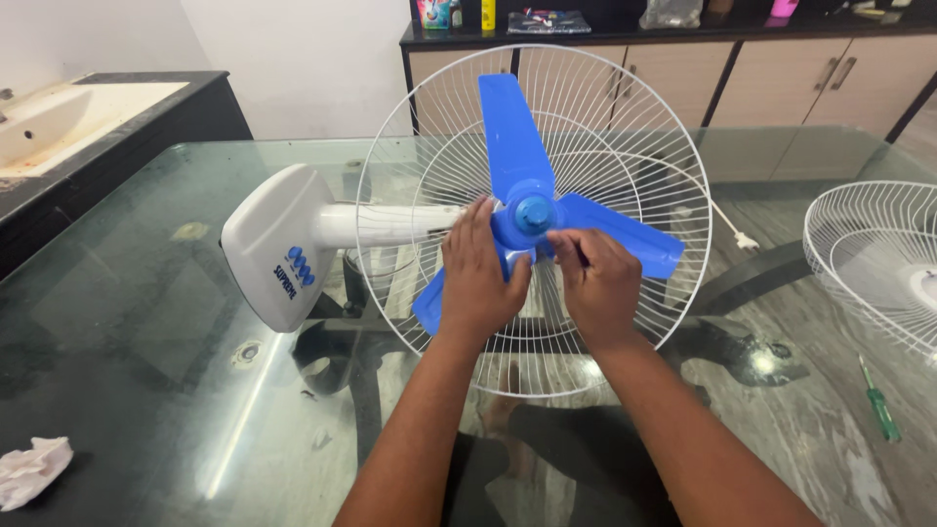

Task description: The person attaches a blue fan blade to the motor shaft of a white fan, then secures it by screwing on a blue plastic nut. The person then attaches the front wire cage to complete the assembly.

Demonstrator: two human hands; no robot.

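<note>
A white fan lies on its side on a glass table (146, 322). Its blue three-bladed propeller (514, 146) sits inside the white wire rear guard (625, 117), with a round blue hub cap (533, 214) at the centre. My left hand (480, 275) lies flat over the lower left blade, fingers spread beside the hub. My right hand (595, 281) grips the blade root just right of the hub, fingers curled. The fan's white base (268, 244) points left.
A second white wire guard (874, 259) lies at the right edge. A green screwdriver (881, 402) rests below it. A crumpled white cloth (31, 470) sits at the lower left. A sink counter stands at the far left, cabinets behind.
</note>
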